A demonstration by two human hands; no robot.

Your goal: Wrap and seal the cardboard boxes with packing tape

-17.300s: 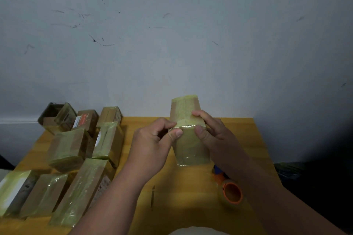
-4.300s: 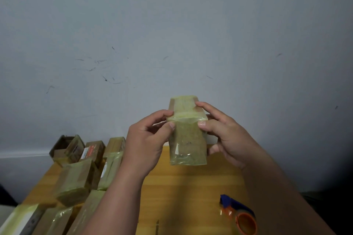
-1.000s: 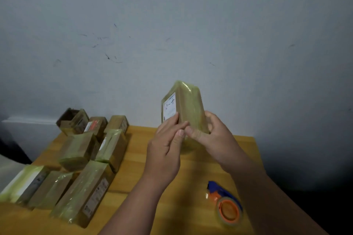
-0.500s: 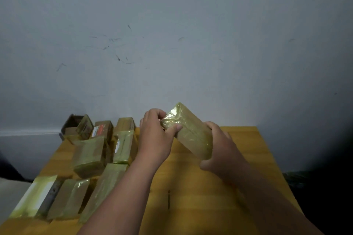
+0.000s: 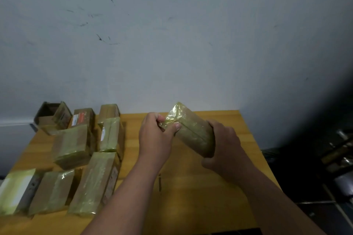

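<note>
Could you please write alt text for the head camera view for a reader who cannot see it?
Two hands hold a tape-wrapped box tilted above a wooden table: the left hand pinches its upper end, the right hand grips its lower end. More wrapped boxes lie at the left.

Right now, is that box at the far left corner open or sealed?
Open. The corner box shows a dark hollow inside, with its flap standing up.

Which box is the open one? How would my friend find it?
Start at the wooden table and look to its far left corner by the wall. The open cardboard box sits there, behind the taped boxes. It alone shows a dark hollow inside, with its flap standing up.
</note>
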